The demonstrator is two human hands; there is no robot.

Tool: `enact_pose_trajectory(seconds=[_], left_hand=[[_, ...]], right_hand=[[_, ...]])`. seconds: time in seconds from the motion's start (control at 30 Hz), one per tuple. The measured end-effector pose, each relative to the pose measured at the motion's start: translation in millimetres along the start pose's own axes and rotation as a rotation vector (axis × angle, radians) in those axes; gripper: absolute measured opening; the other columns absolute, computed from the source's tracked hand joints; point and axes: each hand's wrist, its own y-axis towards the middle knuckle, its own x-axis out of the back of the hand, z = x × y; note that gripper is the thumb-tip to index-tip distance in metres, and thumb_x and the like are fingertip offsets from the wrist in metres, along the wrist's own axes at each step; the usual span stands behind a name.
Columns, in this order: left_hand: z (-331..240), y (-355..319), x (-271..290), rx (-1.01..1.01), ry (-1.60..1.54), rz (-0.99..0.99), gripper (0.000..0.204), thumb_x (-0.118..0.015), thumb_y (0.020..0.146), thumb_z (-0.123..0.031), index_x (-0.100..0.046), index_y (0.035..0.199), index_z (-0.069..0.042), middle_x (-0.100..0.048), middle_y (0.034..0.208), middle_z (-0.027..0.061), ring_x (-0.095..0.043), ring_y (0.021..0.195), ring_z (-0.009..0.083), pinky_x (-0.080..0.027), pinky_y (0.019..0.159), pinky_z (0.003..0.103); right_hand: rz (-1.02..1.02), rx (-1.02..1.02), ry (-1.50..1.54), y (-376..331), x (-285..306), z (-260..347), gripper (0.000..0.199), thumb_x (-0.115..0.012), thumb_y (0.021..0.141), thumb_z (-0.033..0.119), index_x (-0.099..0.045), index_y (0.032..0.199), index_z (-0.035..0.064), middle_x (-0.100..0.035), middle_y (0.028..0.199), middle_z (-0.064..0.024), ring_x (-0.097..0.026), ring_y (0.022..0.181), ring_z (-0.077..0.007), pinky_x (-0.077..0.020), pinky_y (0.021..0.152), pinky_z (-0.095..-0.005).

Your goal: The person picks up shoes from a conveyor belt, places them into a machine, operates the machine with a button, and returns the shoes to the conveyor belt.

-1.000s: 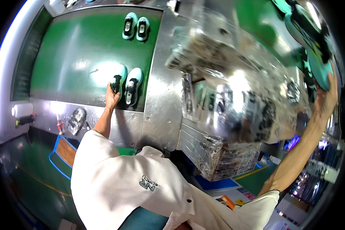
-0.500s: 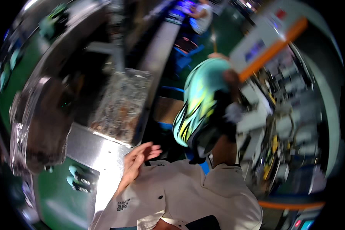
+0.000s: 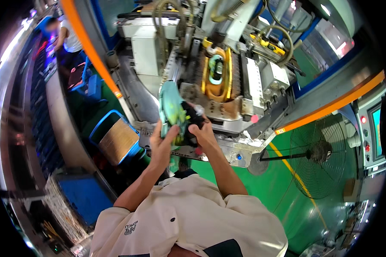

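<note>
A green floor point(image 3: 283, 192) spreads beneath a large machine point(image 3: 148, 53) with white blocks, hoses and orange rails point(image 3: 92, 49) along its sides. On the left runs a long bench point(image 3: 61, 111), beside which a co-worker point(image 3: 71, 39) in a pale sleeveless top is visible. A round black wire fan point(image 3: 320, 150) stands to the right, near a control panel point(image 3: 376, 128) with a lit screen. Nearer the bench are a blue-framed chair point(image 3: 117, 141) with a wooden seat and, lower, a block-shaped stack point(image 3: 83, 197) with a blue top. In the machine's middle sits a yellow-edged holder point(image 3: 228, 81), a teal shoe with a black opening point(image 3: 216, 64) lying inside it. The patterned teal shoe point(image 3: 171, 105), marked with yellow-green and black, is held up over the machine's front edge, left of the holder, toe pointing away from the person. Both hands are closed on it: the left hand point(image 3: 161, 143) grips its teal side, the right hand point(image 3: 206, 135) its black part. A small blue button point(image 3: 239, 157) shows on the machine's front edge.
</note>
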Motion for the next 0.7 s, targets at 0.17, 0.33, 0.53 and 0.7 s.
enact_pose_trajectory(seconds=[0.17,0.33,0.53,0.7], left_hand=[[53,79,-70,0.062,0.260,0.327,0.059,-0.056,0.090,-0.027,-0.033,0.136,0.002,-0.052,0.116,0.0064,-0.046,0.100,0.0104,-0.038,0.087,0.023],[100,227,-113,0.140,0.477,0.236,0.077,-0.061,0.085,-0.036,-0.025,0.137,0.008,-0.035,0.139,0.0233,-0.038,0.127,0.0278,-0.033,0.102,0.033],[197,353,-144,0.052,1.278,0.040,0.072,-0.066,0.075,-0.024,-0.030,0.130,0.006,-0.044,0.126,0.0231,-0.051,0.107,0.0406,-0.046,0.089,0.046],[180,367,-111,0.261,0.864,-0.022,0.047,-0.073,0.067,-0.017,-0.054,0.106,0.002,-0.063,0.097,0.0176,-0.060,0.095,0.0317,-0.046,0.082,0.040]], right_hand=[[-0.434,0.093,-0.025,7,96,20,0.059,-0.069,0.064,-0.003,-0.049,0.120,-0.0029,-0.059,0.107,-0.0073,-0.056,0.094,-0.0141,-0.0446,0.085,-0.0273],[-0.627,0.337,-0.160,1,163,44,0.062,-0.072,0.066,-0.001,-0.047,0.123,-0.0036,-0.056,0.111,-0.0091,-0.056,0.097,-0.0161,-0.0431,0.088,-0.0286],[-0.921,0.297,-0.514,9,190,70,0.057,-0.073,0.069,0.008,-0.050,0.120,-0.0022,-0.059,0.108,-0.0106,-0.056,0.097,-0.0178,-0.0421,0.090,-0.0298],[-0.856,0.111,-0.592,98,226,86,0.040,-0.070,0.066,0.001,-0.058,0.104,-0.0028,-0.062,0.090,-0.0065,-0.058,0.077,-0.0134,-0.0479,0.073,-0.0261]])
